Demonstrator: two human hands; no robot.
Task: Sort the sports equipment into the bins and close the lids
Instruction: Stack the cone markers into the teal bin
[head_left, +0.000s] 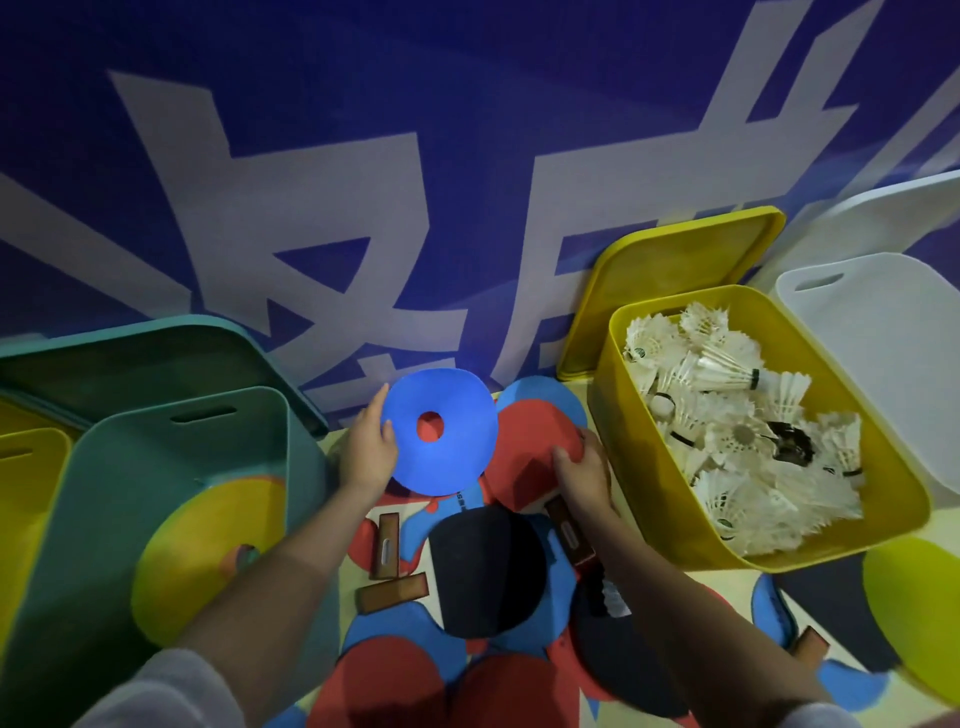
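Disc (441, 431): blue, holed; lifted over the paddle pile, between teal bin (171, 519) and yellow bin (779, 566)
Left hand (366, 449): pinching the disc's left edge
Right hand (584, 470): fingers curled round a red paddle (524, 457)
Teal bin: lid open; yellow disc (208, 556) inside
Yellow bin: lid open; full of shuttlecocks (737, 431)
White bin (878, 353): far right, open

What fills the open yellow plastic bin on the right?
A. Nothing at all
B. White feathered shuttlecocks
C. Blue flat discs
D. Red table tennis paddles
B. The open yellow plastic bin is heaped with white feathered shuttlecocks; the paddles and discs lie on the floor outside it.
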